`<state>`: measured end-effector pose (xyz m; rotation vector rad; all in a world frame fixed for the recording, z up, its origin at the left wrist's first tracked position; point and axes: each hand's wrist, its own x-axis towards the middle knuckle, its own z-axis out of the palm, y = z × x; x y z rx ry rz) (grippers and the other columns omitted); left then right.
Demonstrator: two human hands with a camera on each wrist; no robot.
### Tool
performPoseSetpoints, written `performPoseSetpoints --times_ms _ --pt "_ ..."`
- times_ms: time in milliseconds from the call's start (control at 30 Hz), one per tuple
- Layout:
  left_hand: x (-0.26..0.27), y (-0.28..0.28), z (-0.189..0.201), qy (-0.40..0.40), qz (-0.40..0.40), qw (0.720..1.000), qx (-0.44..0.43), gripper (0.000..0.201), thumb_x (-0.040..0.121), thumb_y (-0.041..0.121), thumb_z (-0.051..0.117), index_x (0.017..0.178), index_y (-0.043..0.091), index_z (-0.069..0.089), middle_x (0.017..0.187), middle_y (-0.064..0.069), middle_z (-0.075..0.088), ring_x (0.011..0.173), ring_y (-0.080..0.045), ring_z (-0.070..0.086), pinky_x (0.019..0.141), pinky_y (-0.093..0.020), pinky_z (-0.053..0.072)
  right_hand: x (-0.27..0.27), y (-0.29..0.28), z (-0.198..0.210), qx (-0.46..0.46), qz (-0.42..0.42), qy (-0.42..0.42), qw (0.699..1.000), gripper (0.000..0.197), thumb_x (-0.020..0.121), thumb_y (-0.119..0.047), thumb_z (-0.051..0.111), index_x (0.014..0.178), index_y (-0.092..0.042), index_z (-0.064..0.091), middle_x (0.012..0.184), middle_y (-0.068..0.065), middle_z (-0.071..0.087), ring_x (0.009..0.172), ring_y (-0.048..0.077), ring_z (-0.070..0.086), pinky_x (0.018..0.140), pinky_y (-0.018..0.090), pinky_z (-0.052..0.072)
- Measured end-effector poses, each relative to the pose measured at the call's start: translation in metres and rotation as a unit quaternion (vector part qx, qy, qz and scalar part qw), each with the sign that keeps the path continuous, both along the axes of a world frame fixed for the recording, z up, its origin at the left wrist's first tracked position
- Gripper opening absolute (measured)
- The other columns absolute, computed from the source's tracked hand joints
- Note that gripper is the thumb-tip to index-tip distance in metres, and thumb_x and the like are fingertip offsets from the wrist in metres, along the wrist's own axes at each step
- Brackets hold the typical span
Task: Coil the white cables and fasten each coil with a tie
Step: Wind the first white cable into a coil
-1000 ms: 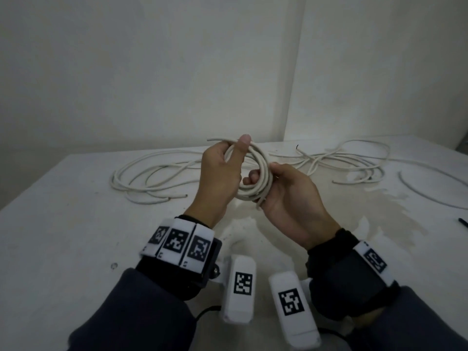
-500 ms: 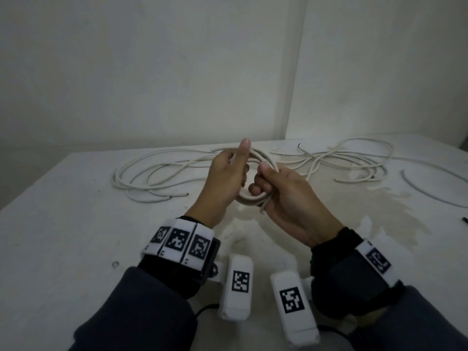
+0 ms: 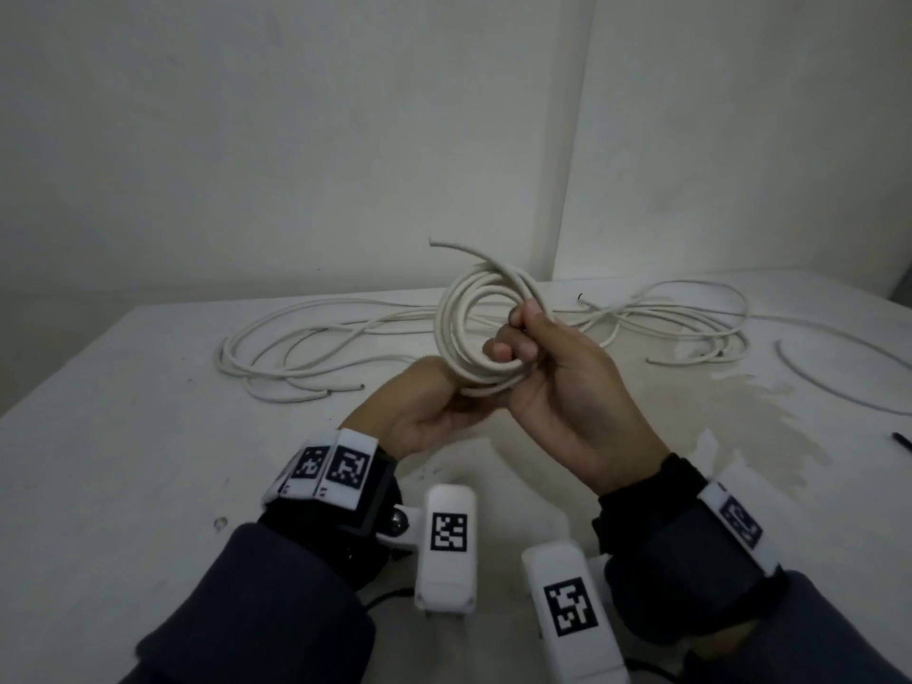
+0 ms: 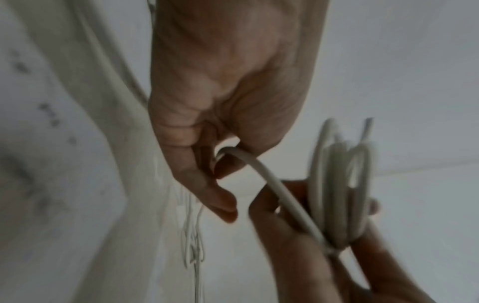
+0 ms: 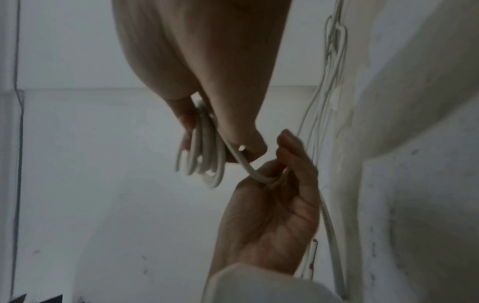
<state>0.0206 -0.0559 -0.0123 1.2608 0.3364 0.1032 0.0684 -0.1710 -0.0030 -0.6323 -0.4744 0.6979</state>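
Above the table (image 3: 123, 436), my right hand (image 3: 557, 387) now grips the coiled white cable (image 3: 486, 333) alone; my left hand (image 3: 419, 412) has dropped below, pinching its tail end, probably to wrap it round. No tie yet.

A white table (image 3: 98, 436), scuffed and marked by a pale stain (image 3: 740, 412), is set into a corner where two bare off-white walls (image 3: 296, 140) are joined. The room is dimly and evenly lit.
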Motion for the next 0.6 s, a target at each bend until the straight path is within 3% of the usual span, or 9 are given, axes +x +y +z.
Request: performPoseSetpoints --times_ms 67,133,200,300,433,600 --pt "0.004 0.01 0.001 -0.024 0.062 0.998 -0.009 0.012 0.092 -0.004 0.051 0.089 0.005 0.059 0.088 -0.014 0.069 0.076 -0.019 0.068 0.069 -0.028 0.059 0.008 0.003 -0.009 -0.04 -0.079 0.014 0.996 0.024 0.099 -0.02 0.043 0.077 -0.013 0.051 0.052 -0.002 0.043 0.056 0.011 0.051 0.073 0.03 0.047" --pt "0.004 0.014 0.005 -0.059 0.111 0.992 -0.015 0.013 0.094 -0.004 0.048 0.091 0.008 0.047 0.099 -0.02 0.067 0.088 -0.031 0.067 0.079 -0.041 0.056 0.016 0.004 -0.017 -0.083 -0.132 0.03 0.987 0.028 0.102 -0.02 0.041 0.076 -0.014 0.051 0.051 -0.003 0.043 0.053 0.01 0.052 0.063 0.026 0.048" --pt "0.004 0.012 0.01 -0.09 0.136 0.987 0.007 0.011 0.097 0.002 0.046 0.093 0.012 0.044 0.098 -0.014 0.07 0.089 -0.031 0.067 0.08 -0.046 0.055 0.02 0.005 -0.021 -0.099 -0.12 0.06 0.986 0.029 0.102 -0.022 0.04 0.076 -0.015 0.051 0.049 -0.004 0.043 0.05 0.009 0.051 0.052 0.024 0.046" --pt "0.005 0.009 0.01 -0.116 0.152 0.98 0.046 0.009 0.1 0.009 0.044 0.099 0.013 0.051 0.092 -0.01 0.069 0.084 -0.028 0.069 0.08 -0.048 0.055 0.017 0.004 -0.021 -0.099 -0.049 0.085 0.99 0.033 0.102 -0.023 0.039 0.073 -0.014 0.052 0.047 -0.004 0.042 0.048 0.01 0.049 0.052 0.025 0.045" --pt "0.002 0.009 0.009 -0.14 0.137 0.979 0.052 0.021 0.102 0.013 0.039 0.113 0.011 0.057 0.084 -0.009 0.073 0.076 -0.023 0.073 0.068 -0.038 0.061 0.011 0.005 -0.018 -0.099 -0.033 0.066 0.992 0.037 0.101 -0.022 0.041 0.069 -0.014 0.057 0.048 -0.005 0.041 0.049 0.009 0.045 0.052 0.022 0.045" --pt "0.001 0.007 0.011 -0.146 0.111 0.982 0.036 0.023 0.102 0.011 0.04 0.107 0.012 0.063 0.076 -0.004 0.069 0.054 -0.011 0.064 0.051 -0.021 0.052 0.009 0.001 -0.013 -0.132 -0.04 -0.004 0.99 0.029 0.101 -0.018 0.042 0.077 -0.012 0.058 0.05 -0.003 0.039 0.05 0.01 0.043 0.058 0.024 0.045"
